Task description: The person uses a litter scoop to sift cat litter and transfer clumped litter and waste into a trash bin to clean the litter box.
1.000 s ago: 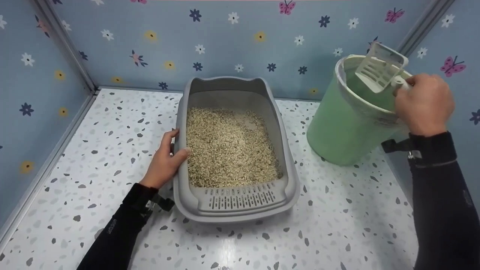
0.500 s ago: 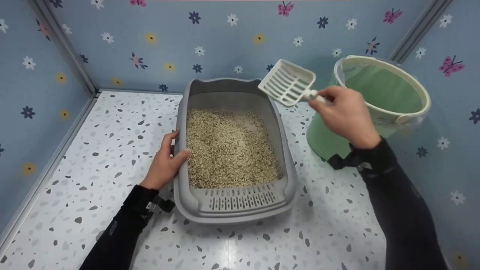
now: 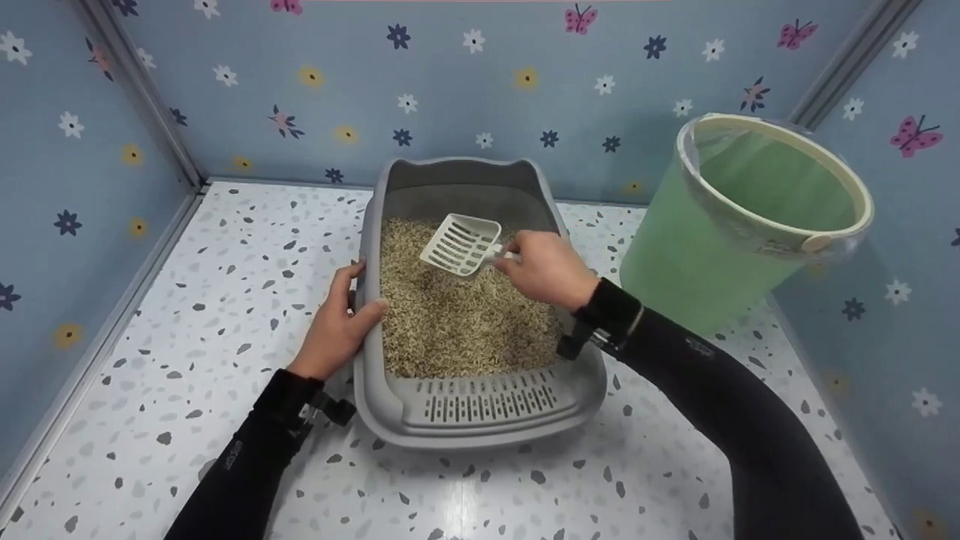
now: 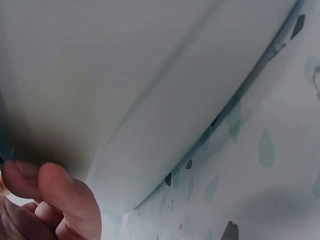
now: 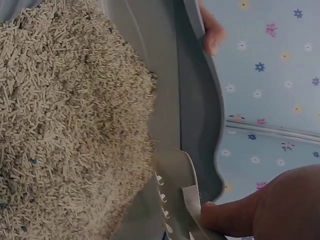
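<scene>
A grey litter box (image 3: 480, 431) filled with pale pellet litter (image 3: 465, 322) sits on the speckled surface in the head view. My left hand (image 3: 334, 326) grips its left side, thumb over the rim and fingers along the outside; in the left wrist view the curled fingers (image 4: 65, 195) lie against the box wall. The handle of a cream slotted litter scoop (image 3: 459, 244) is held in my right hand (image 3: 547, 266). The scoop's head hangs over the litter, toward the back of the box. In the right wrist view, the scoop (image 5: 175, 175) shows at the litter's edge.
A green waste bin (image 3: 675, 247) with a clear liner and cream rim stands to the right of the box. Blue flower-patterned panels (image 3: 465, 67) enclose the back and both sides. The speckled white surface (image 3: 187, 315) extends left of the box.
My right hand has carried the scoop leftward and down from over the waste bin to above the litter. My left hand has kept its grip on the box.
</scene>
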`<state>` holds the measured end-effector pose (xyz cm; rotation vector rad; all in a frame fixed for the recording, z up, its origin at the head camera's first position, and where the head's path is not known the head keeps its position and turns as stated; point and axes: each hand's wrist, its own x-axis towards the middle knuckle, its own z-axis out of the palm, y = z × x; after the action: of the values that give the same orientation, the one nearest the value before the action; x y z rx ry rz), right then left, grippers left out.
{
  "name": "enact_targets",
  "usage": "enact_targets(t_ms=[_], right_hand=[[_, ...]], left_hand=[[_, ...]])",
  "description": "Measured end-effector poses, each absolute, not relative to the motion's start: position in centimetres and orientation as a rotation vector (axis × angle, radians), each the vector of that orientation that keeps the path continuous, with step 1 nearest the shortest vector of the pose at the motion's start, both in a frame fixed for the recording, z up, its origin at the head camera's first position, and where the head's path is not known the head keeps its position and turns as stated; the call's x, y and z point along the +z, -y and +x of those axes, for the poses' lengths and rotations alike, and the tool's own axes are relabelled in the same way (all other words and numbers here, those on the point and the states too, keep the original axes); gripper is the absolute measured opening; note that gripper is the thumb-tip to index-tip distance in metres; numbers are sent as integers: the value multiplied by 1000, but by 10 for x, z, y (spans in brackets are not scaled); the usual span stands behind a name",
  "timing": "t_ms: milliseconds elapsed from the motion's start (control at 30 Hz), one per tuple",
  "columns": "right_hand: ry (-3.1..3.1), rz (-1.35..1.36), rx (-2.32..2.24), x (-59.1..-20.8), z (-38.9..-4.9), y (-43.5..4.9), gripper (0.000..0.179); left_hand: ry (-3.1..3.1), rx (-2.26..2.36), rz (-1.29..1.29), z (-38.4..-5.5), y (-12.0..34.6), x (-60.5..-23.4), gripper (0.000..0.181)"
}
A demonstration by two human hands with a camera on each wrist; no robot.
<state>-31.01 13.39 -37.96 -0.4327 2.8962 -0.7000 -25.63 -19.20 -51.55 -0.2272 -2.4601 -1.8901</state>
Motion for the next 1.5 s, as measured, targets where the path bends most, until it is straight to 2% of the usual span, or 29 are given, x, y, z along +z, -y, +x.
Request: enact_targets(t_ms=[167,233,333,400,467,633,833,933,1100,1267,1367,1500], right_hand=[[-2896,-526,-570,-400,-315,-121,35],[-2867,-554,-520,-407,-316,-118,48],[-2819,-590,-425,-417,-315,-117,54],[-2799,-607,-377,-422,-315,-118,52],[-2789,-604,-351,-426,-315,-118,37],[-2794,-553,-316,-429,-317,-119,28],[-2787,-558,-263,-426,-318,-122,29],[-2772,-556,-283,-417,-315,-126,36],[-2754,-547,-523,-383,-306,-142,53],[-2766,-525,-925,-348,-309,-178,45],[-2796,-480,-1122,-350,-323,-206,39],[-2768,-315,-1329,-380,-348,-240,51]], left_hand=[[2478,-1833,-238,-258,191,-518,78],[2476,-1837,-236,-258,190,-517,78],[2478,-1846,-231,-258,188,-516,79],[2482,-1846,-230,-258,187,-514,80],[2486,-1844,-226,-257,187,-513,80],[2487,-1848,-222,-257,186,-512,81],[2484,-1845,-221,-258,186,-512,81],[2485,-1843,-216,-258,186,-513,80],[2473,-1857,-231,-259,185,-515,80],[2472,-1866,-240,-259,187,-515,80],[2491,-1873,-228,-256,191,-513,82],[2576,-1872,-219,-251,196,-506,87]])
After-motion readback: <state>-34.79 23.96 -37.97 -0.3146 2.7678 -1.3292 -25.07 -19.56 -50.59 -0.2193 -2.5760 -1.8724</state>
